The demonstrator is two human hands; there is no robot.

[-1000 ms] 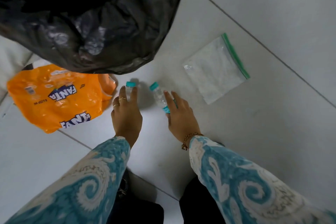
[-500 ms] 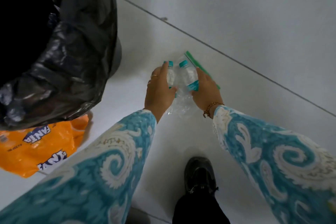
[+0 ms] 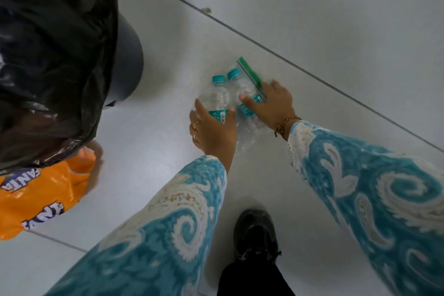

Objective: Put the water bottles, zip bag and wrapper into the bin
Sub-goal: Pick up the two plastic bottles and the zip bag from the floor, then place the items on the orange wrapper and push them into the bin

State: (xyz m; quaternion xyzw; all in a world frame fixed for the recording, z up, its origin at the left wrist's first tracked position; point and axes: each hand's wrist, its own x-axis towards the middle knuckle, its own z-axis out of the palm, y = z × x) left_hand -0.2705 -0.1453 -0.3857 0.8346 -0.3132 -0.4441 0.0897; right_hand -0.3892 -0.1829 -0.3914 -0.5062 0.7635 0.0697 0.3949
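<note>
Two small clear water bottles with teal caps are lifted above the floor. My left hand (image 3: 212, 131) grips the left bottle (image 3: 217, 97) around its label. My right hand (image 3: 270, 103) grips the right bottle (image 3: 241, 86) and also pinches the clear zip bag (image 3: 249, 73) by its green seal. The bag hangs crumpled under the bottles. The orange Fanta wrapper (image 3: 40, 197) lies on the floor at the lower left, partly under the bin's liner. The bin (image 3: 126, 60) with its black liner (image 3: 55, 55) fills the upper left.
White tiled floor (image 3: 312, 19) with dark grout lines runs all around. My black shoe (image 3: 255, 233) stands on the floor below my hands. My patterned blue sleeves cross the lower frame.
Both hands picked the bottles off the floor, and my right hand took hold of the zip bag too. The view swung right, so the bin now sits further left.
</note>
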